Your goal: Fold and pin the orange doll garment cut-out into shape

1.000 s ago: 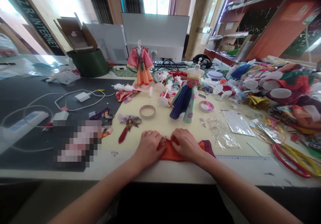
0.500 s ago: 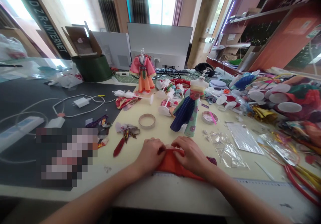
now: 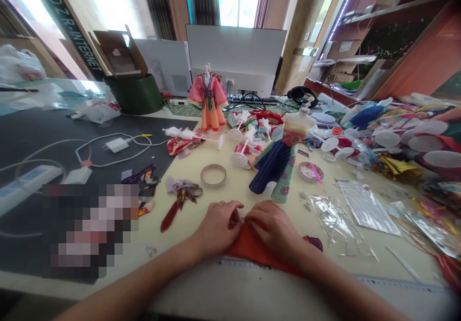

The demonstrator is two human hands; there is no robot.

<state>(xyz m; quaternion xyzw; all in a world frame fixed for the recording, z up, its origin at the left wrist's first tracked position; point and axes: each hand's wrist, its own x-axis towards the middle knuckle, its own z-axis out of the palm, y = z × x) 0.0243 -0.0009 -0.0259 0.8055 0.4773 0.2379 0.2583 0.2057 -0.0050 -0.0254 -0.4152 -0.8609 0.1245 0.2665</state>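
My left hand (image 3: 215,228) and my right hand (image 3: 272,228) meet at the top edge of an orange-red cloth (image 3: 258,250) lying at the table's near edge. Fingers of both hands pinch its fold, and a tiny metal pin or clip (image 3: 242,220) shows between them. The hands hide most of the cloth. A dark purple fabric scrap (image 3: 312,243) lies just beyond my right hand. Ahead of my hands stands a doll dress on a white stand (image 3: 278,165), in blue and green with a cream top.
A metal ring (image 3: 213,175), ribbon scraps (image 3: 180,196), and a clear plastic bag (image 3: 333,220) lie close by. A pink and orange doll dress (image 3: 209,101) stands beyond. Heaped fabrics and white stand bases (image 3: 425,143) fill the right. A power strip (image 3: 32,182) lies left.
My hands have drawn together and gathered the cloth's top edge into a pinch. The head view has shifted, so the table contents sit further up and to the right.
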